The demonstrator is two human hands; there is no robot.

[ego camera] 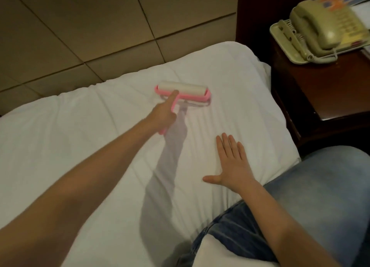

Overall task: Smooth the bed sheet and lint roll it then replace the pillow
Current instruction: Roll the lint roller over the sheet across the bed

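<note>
A white bed sheet (pixel 84 146) covers the bed and shows fine wrinkles near the middle. A pink lint roller (pixel 200 89) with a white roll lies against the sheet near the headboard end. My left hand (pixel 163 114) grips its pink handle, the index finger stretched along the frame. My right hand (pixel 230 162) lies flat on the sheet, fingers straight and thumb spread, closer to me and to the right of the roller. No pillow is clearly seen.
A padded beige headboard (pixel 100 26) rises behind the bed. To the right stands a dark wooden nightstand (pixel 320 90) with a beige telephone (pixel 320 26) and papers. My knee in blue jeans (pixel 320 196) rests on the bed's right edge.
</note>
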